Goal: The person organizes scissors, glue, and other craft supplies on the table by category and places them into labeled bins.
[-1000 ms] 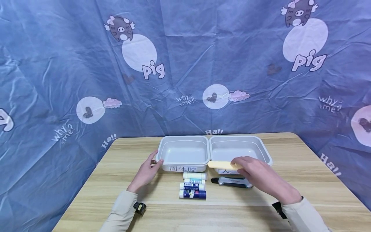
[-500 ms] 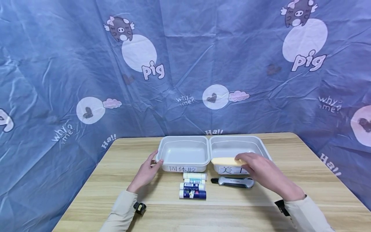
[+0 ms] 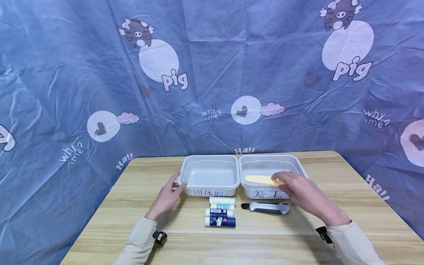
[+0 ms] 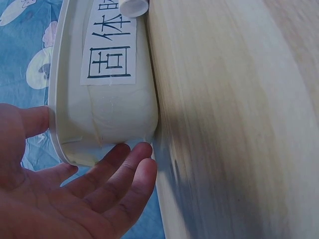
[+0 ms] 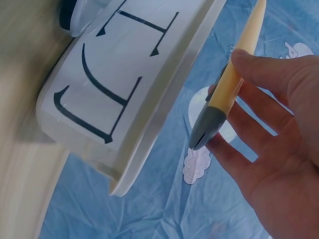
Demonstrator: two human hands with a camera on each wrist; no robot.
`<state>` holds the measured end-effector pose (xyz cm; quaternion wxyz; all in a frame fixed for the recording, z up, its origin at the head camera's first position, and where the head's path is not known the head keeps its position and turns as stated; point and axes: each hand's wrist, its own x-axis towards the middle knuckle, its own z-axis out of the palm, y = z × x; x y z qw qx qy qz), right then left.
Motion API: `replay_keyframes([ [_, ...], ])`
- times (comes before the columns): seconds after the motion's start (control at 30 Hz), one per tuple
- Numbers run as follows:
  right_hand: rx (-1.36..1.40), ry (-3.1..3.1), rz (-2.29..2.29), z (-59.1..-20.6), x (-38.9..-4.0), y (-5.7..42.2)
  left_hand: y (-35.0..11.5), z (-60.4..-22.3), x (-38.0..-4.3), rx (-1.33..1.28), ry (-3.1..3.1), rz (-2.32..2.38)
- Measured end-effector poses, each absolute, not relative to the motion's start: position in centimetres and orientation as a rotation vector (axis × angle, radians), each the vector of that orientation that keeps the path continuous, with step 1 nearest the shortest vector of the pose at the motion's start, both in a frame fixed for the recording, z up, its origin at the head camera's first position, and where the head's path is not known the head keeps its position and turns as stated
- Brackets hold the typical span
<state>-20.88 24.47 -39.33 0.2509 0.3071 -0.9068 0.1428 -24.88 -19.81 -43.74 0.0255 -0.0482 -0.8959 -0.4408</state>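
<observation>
My right hand (image 3: 299,191) pinches a yellow utility knife (image 3: 260,179) by its end, over the front part of the right white tray (image 3: 275,158). The right wrist view shows the knife's grey end piece (image 5: 208,127) and the thumb lying across its yellow body. With relaxed, spread fingers, my left hand (image 3: 167,200) touches the near left corner of the left white tray (image 3: 212,157). In the left wrist view one digit meets the tray's rim (image 4: 56,124) and the other fingertips (image 4: 144,149) lie by its lower corner.
Several glue sticks (image 3: 220,222), white and dark blue, lie stacked in a column before the left tray. A grey and black utility knife (image 3: 269,208) lies in front of the right tray. Both trays carry paper labels on the wooden table (image 3: 185,246). A blue printed cloth (image 3: 212,73) hangs behind.
My right hand has carried the yellow utility knife back and slightly right, from before the right tray's front rim to over its inside. The left hand stays at the left tray.
</observation>
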Motion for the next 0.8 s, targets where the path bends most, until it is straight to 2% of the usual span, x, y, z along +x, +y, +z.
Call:
replay_keyframes([
  [0.8,0.832,-2.425,0.401,-40.0,-22.0,25.8,-19.8,-43.9,-25.0,-0.141,-2.761,-1.386],
])
